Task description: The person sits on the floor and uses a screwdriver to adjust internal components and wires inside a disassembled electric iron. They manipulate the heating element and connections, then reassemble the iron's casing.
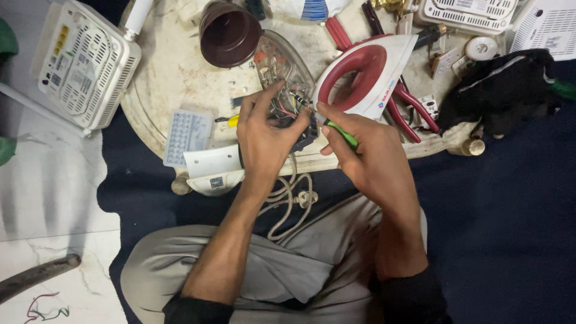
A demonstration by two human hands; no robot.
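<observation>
Only the head view here, so one angle. A fair bit is hidden: the part being worked on sits mostly under the left hand, and just a dark base with some thin wires can be made out past the fingers. The screwdriver is mostly buried in the right hand; only a strip of green handle and a thin shaft are seen, with the tip lost among the wires. The white router on the left is partly out of frame, same for the white boxes along the top right.

The left hand is curled around the dark base, fingers pressed on it. The right hand is closed on the green handle, thumb along it. Both are at the near edge of the round counter. The red and white iron shell is lying just behind the hands, a clear cover beside it, a brown cup further back. A white cord is hanging down over the lap.
</observation>
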